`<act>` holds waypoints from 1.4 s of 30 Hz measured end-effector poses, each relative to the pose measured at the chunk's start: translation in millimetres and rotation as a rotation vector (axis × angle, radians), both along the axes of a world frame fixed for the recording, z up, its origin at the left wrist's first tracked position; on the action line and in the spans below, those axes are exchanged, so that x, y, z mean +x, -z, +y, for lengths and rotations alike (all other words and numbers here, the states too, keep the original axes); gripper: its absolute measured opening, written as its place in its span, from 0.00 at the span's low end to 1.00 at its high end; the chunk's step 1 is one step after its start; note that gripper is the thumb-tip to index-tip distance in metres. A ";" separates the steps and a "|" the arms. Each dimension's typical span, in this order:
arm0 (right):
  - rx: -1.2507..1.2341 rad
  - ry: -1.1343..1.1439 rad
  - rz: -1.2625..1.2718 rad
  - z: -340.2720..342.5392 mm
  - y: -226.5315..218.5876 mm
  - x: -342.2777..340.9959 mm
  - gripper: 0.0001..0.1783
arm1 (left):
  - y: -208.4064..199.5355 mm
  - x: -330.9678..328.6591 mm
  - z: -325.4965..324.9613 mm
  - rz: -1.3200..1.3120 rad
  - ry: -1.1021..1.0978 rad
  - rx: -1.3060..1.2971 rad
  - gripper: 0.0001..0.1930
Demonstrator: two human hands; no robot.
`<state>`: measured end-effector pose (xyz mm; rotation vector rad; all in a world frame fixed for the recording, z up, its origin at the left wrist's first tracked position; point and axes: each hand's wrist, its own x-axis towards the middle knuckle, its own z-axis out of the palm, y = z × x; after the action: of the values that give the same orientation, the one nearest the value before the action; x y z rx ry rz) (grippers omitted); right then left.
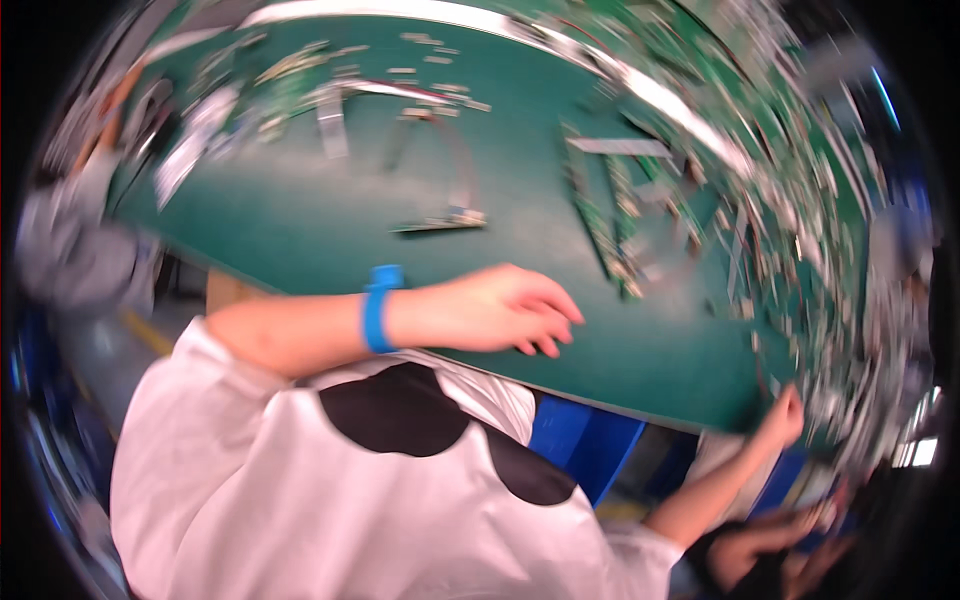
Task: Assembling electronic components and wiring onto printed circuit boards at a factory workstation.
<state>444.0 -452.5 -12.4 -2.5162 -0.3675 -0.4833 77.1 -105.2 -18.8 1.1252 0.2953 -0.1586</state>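
My left hand [500, 310], with a blue band [376, 310] round its wrist, is over the near edge of the green tabletop [520, 240]. Its fingers are loosely bent and somewhat apart, with nothing in them. Beyond it lies a narrow circuit board [440, 224] with a thin reddish wire [466, 165] curving away from it. At the right, my right hand [785, 415] is closed near the table's edge, beside a blurred heap of parts. Whatever its fingers hold, if anything, cannot be made out.
Long green circuit boards [597, 215] lie right of centre, near a pale strip [620, 147]. Several small pale pieces [430, 45] and more boards [290, 80] are at the far side. Blurred boards and wires [810, 250] crowd the right. Another person's arm [770, 540] shows lower right.
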 end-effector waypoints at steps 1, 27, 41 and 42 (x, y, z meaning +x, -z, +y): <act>-0.185 0.048 -0.026 1.3 4.8 6.8 0.22 | 0.8 -7.5 -2.5 -0.078 -0.010 0.087 0.14; -0.192 -1.304 -0.073 361.8 -48.4 -330.4 0.16 | 10.4 -187.7 193.8 0.218 -0.763 1.585 0.13; -0.503 -1.292 -0.161 414.5 -1.6 -345.8 0.28 | -67.9 -212.4 141.3 -0.202 -0.873 0.321 0.12; -0.502 -1.277 -0.175 416.0 -0.7 -342.6 0.28 | -71.1 -210.2 138.3 -0.209 -0.892 0.295 0.14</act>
<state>101.4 -36.5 -11.7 -2.0495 -2.1409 -0.0633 -133.1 33.0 52.3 1.1910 0.6175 0.8082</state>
